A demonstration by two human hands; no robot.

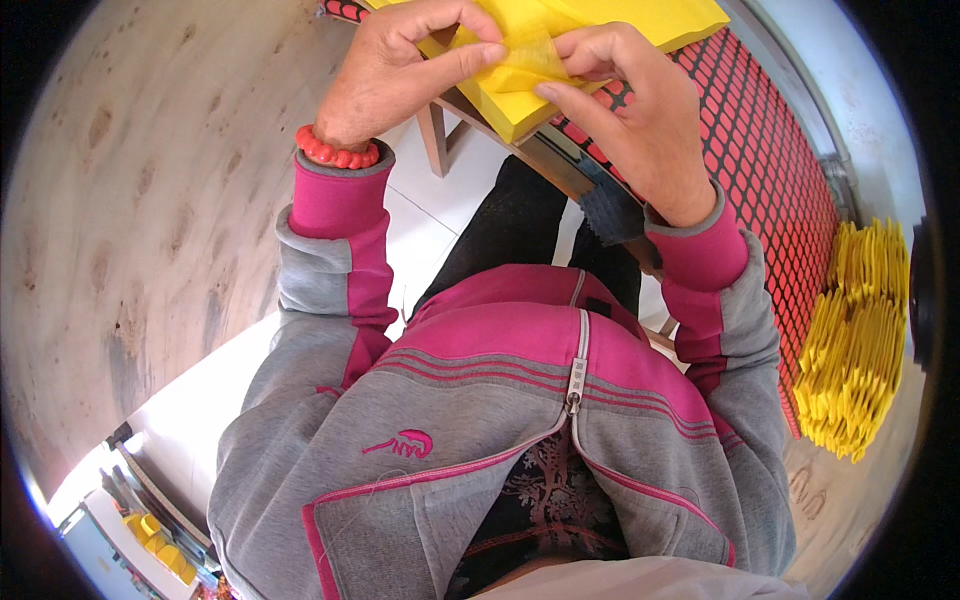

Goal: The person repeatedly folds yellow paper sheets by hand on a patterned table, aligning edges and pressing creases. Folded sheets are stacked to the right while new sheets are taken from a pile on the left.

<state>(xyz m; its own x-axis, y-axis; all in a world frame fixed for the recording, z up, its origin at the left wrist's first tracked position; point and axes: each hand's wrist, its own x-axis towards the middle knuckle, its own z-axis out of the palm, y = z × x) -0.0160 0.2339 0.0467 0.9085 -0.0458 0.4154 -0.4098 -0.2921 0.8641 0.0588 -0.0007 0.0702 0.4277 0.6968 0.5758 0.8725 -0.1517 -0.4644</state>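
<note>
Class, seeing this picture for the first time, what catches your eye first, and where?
The yellow cloth, held by the left hand and right hand at the top, stands out first. Next come the red bracelet on the left wrist and the red-and-black cover at upper right. A yellow pile sits near the right edge.

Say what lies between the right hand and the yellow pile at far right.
In the head view, the red-and-black patterned surface stretches between the right hand and the yellow pile.
</note>
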